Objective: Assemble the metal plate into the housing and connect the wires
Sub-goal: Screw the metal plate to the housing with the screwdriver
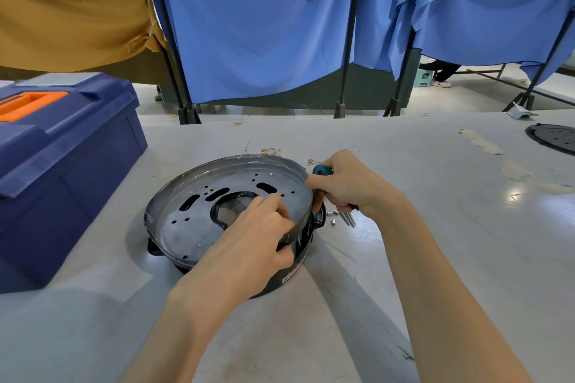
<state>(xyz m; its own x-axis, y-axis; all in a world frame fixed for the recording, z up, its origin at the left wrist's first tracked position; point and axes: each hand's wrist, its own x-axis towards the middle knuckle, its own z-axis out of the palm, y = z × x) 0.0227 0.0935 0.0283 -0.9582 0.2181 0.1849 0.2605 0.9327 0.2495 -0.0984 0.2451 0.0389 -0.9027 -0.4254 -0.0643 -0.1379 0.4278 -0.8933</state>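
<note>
Both hands are holding the metal plate (199, 221) over the black housing (280, 280), mid-table.
The left hand (249, 246) is gripping the plate's near-right rim, fingers lying on top and thumb tucking under the edge. The right hand (345, 186) is curling round a teal-handled screwdriver (321, 170) while its fingertips are touching the plate's right rim. The plate is covering the housing's open top; whether it is sitting fully down I cannot tell. Thin wires (270, 151) are lying on the grey table (435, 227) just beyond the plate's far edge, and small metal spacers (333, 213) are sitting just right of the housing. A blue toolbox (62, 165) is standing to the left.
</note>
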